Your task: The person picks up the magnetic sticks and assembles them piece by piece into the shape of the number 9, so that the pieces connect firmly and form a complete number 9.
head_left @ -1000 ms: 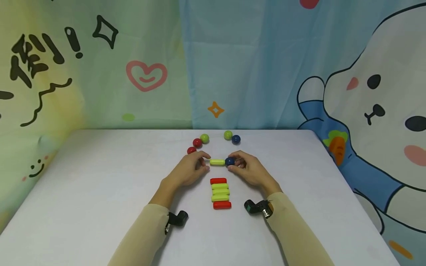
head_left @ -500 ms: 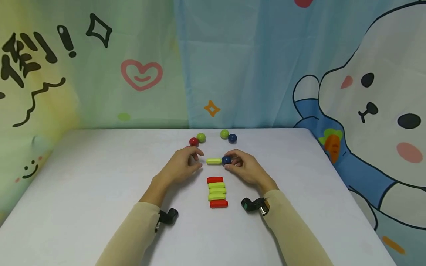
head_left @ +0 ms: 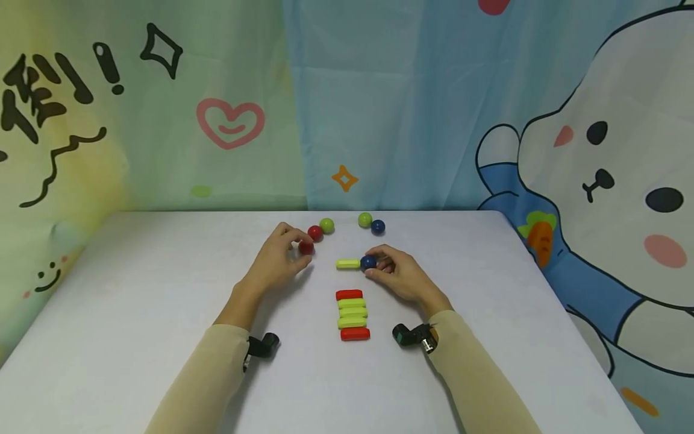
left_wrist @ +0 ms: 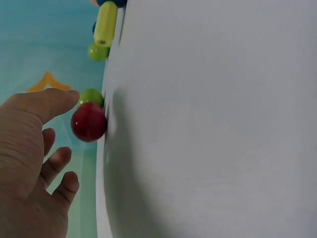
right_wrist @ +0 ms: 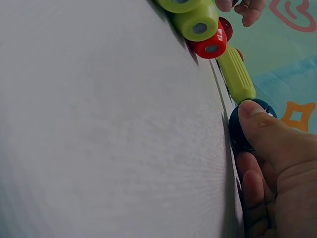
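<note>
My right hand [head_left: 402, 274] pinches a dark blue ball [head_left: 367, 262] between thumb and fingers. A yellow-green rod [head_left: 347, 264] lies end-on against the ball, pointing left. My left hand [head_left: 278, 258] is at the nearer red ball [head_left: 306, 248], its thumb and fingers spread around it. In the left wrist view, the thumb tip stands a little apart from the red ball [left_wrist: 89, 122], and the other fingers are loosely bent. The right wrist view has the thumb pressed over the blue ball [right_wrist: 238, 130], with the ribbed yellow-green rod [right_wrist: 236, 74] extending from it.
Between the forearms lies a row of rods: red [head_left: 349, 295] at the far end, yellow-green [head_left: 352, 312] in the middle, red [head_left: 355, 334] nearest. Toward the table's back edge sit another red ball [head_left: 315, 233], two green balls [head_left: 326, 225] and another blue ball [head_left: 378, 226].
My left hand has moved left, from beside the rod's free end to the nearer red ball. My right hand keeps its hold on the blue ball. The head view has shifted slightly.
</note>
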`<state>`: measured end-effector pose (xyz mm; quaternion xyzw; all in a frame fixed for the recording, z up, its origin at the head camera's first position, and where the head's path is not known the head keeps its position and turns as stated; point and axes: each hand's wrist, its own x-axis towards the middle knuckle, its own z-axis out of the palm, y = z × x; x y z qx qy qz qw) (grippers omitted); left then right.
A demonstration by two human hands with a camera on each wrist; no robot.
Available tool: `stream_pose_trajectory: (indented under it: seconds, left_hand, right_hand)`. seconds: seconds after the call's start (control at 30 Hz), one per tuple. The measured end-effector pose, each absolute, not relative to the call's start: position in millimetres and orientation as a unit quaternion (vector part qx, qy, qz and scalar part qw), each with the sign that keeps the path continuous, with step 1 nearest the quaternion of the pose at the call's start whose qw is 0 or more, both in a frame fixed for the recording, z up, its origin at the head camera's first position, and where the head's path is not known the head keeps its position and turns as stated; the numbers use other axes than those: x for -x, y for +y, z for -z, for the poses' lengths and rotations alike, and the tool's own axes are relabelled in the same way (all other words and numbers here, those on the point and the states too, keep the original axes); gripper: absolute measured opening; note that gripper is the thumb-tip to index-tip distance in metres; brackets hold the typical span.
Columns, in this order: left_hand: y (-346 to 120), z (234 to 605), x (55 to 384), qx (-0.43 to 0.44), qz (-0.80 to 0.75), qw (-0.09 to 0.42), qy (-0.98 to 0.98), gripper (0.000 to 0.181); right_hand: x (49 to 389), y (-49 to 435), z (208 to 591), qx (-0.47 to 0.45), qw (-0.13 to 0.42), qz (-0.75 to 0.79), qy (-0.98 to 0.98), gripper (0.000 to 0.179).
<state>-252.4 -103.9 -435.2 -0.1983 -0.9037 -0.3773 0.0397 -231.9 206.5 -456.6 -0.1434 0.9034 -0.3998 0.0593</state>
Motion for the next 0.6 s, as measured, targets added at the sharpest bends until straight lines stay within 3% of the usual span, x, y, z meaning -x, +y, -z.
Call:
stream_pose_trajectory:
  seconds: [0.6]
  left_hand:
    - [-106.4, 443.8, 263.3, 0.197, 0.374, 0.019, -0.906, 0.045]
  right_hand:
    - [232.7, 206.9, 456.1, 0.142, 0.053, 0.413, 0.898, 0.039]
